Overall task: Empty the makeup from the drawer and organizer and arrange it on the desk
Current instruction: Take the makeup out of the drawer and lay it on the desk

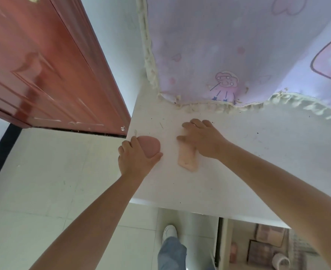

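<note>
A pink makeup sponge (150,146) is gripped by the left hand (136,155) right at the left edge of the desk (238,152), fingers and thumb curled round it. A peach rectangular case (187,158), probably a palette or compact, is lying flat a bit further in from that edge, and the right hand (201,138) is rested on its far end with the fingers spread fairly straight, pressing rather than gripping, as far as can be told. The two hands are kept apart, sponge and case not touching.

What could go wrong: the sponge is being set down so close to the left edge that it could easily be rolled or nudged off onto the floor tiles (53,182), since it's rounded and light. The case could be slid by the flat hand toward the near edge too if it's pushed carelessly.

The desk top is white and a bit grubby, dotted with dark specks and small scuffs. Its far side is covered by a lilac cartoon-print cloth (238,45) with a frilly cream trim. A reddish-brown door (44,65) is seen off the left edge, pale tiles below. Under the near edge an open drawer (262,246) is visible with some boxes and bits inside, too blurred to name, so there's likely more to be emptied
</note>
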Tool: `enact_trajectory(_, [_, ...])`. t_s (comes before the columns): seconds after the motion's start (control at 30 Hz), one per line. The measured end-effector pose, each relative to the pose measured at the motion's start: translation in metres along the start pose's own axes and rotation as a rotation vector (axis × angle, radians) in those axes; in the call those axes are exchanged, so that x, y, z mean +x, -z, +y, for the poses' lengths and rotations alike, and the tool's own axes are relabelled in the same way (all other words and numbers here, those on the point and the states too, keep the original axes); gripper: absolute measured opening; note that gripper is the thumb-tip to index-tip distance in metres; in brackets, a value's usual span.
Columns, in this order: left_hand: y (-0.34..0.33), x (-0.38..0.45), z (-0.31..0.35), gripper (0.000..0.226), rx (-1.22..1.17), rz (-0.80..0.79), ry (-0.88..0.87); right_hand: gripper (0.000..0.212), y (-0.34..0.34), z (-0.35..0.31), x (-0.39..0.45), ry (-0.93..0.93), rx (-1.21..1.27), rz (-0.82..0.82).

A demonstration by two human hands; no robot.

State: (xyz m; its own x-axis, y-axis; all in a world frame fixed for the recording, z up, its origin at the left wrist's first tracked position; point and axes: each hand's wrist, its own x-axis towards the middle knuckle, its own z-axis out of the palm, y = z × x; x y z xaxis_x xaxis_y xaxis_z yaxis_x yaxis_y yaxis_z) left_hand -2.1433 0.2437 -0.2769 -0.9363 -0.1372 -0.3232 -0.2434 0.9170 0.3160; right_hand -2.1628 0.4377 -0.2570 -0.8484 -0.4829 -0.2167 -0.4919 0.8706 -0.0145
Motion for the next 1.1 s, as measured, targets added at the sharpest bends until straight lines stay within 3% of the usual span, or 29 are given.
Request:
enact_trajectory(0.07, [-0.003, -0.004, 0.001, 0.091, -0.017, -0.011, 0.016, 0.051, -0.006, -0.009, -0.002, -0.124, 0.167, -0.090])
enact_trajectory(0.17, [-0.006, -0.010, -0.002, 0.099, -0.066, -0.021, 0.034, 0.054, -0.022, -0.028, -0.011, -0.344, 0.405, 0.129])
enact_trajectory(0.23, [-0.008, -0.011, -0.007, 0.099, -0.065, -0.019, -0.005, 0.047, -0.030, -0.042, -0.015, -0.441, 0.507, 0.100])
enact_trajectory(0.37, [-0.009, -0.013, -0.018, 0.090, 0.011, -0.021, -0.115, 0.059, -0.043, -0.065, -0.018, -0.461, 0.600, 0.138])
enact_trajectory(0.63, [-0.009, -0.036, -0.013, 0.077, 0.106, 0.085, -0.161, 0.054, -0.047, -0.066, -0.039, -0.486, 0.602, 0.149])
enact_trajectory(0.73, [-0.029, -0.071, -0.008, 0.054, 0.106, 0.143, -0.297, 0.049, -0.051, -0.050, -0.090, -0.547, 0.637, 0.351])
enact_trajectory(0.8, [-0.061, -0.106, -0.001, 0.040, 0.090, 0.183, -0.527, 0.041, -0.064, -0.042, -0.145, -0.585, 0.596, 0.423])
enact_trajectory(0.97, [-0.157, -0.210, 0.036, 0.026, 0.007, 0.081, -0.909, 0.030, -0.126, -0.022, -0.296, -0.562, 0.478, 0.505])
enact_trajectory(1.03, [-0.185, -0.241, 0.047, 0.022, 0.052, -0.072, -0.935, 0.025, -0.146, -0.018, -0.336, -0.553, 0.485, 0.475])
enact_trajectory(1.1, [-0.205, -0.266, 0.068, 0.021, 0.125, -0.219, -0.842, 0.022, -0.169, -0.008, -0.372, -0.563, 0.511, 0.395])
